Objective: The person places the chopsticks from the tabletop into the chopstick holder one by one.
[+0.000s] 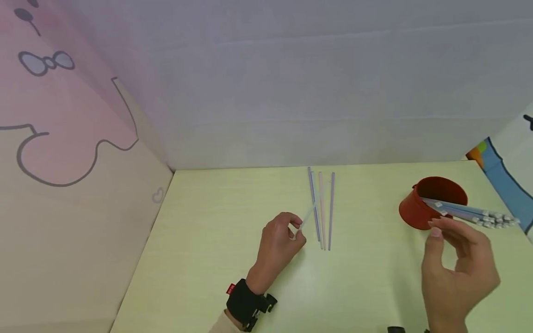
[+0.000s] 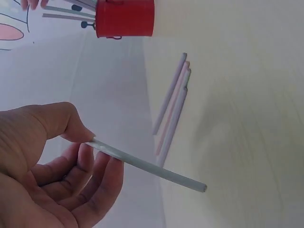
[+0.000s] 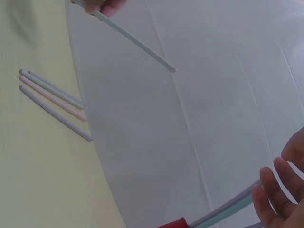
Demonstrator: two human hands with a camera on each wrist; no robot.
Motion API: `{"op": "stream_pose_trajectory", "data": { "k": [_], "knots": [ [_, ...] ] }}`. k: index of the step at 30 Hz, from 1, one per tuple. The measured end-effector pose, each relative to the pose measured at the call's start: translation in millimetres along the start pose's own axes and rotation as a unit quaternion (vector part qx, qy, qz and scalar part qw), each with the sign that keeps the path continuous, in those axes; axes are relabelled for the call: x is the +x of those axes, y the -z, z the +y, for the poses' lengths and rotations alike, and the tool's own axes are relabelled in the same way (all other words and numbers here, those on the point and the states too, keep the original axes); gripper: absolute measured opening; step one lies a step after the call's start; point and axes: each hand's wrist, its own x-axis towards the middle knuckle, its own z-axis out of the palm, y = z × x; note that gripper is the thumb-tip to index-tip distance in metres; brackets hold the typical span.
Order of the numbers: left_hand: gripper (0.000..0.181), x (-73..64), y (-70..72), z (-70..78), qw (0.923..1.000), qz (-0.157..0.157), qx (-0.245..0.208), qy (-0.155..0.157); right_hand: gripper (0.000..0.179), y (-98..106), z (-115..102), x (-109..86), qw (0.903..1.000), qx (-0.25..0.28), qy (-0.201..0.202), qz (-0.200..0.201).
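My left hand (image 1: pixel 276 243) pinches a pale green straw (image 2: pixel 164 172) between thumb and fingers, lifted over the table. Just beyond it, several thin straws lie roughly side by side, among them a pink straw (image 1: pixel 322 217) and a purple straw (image 1: pixel 331 210). At the right, a small red bucket (image 1: pixel 410 210) holds a bunch of straws (image 1: pixel 462 210) that stick out past its rim toward the right. My right hand (image 1: pixel 460 273) hovers in front of the bucket, fingers loosely bent. In the right wrist view nothing shows between its thumb and fingers.
The pale yellow table (image 1: pixel 200 259) ends at the back against a plain light cloth wall (image 1: pixel 291 92). On the left stands a panel with a pink cartoon figure (image 1: pixel 62 152), and a printed panel (image 1: pixel 505 175) borders the right edge.
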Motion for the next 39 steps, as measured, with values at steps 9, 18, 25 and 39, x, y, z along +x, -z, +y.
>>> {"op": "stream_pose_trajectory", "data": {
  "k": [9, 18, 25, 39],
  "knots": [
    [0.022, -6.4, -2.1, 29.9, 0.9928, -0.003, -0.019, -0.119, 0.032, -22.0, -8.4, -19.7, 0.9812, -0.049, -0.024, -0.185],
    [0.022, -10.6, -11.4, 40.3, 0.9800, -0.018, -0.043, -0.193, 0.037, -36.3, -29.3, -29.9, 0.9699, 0.074, -0.014, -0.232],
    [0.022, -11.1, -16.4, 39.9, 0.9769, -0.027, -0.053, -0.205, 0.034, -35.3, -34.8, -28.8, 0.9321, 0.277, -0.074, -0.221],
    [0.027, -9.1, -30.7, 12.1, 0.9892, -0.007, 0.027, -0.144, 0.035, -13.1, -33.6, -0.3, 0.9464, 0.315, -0.036, -0.060]
  ]
}}
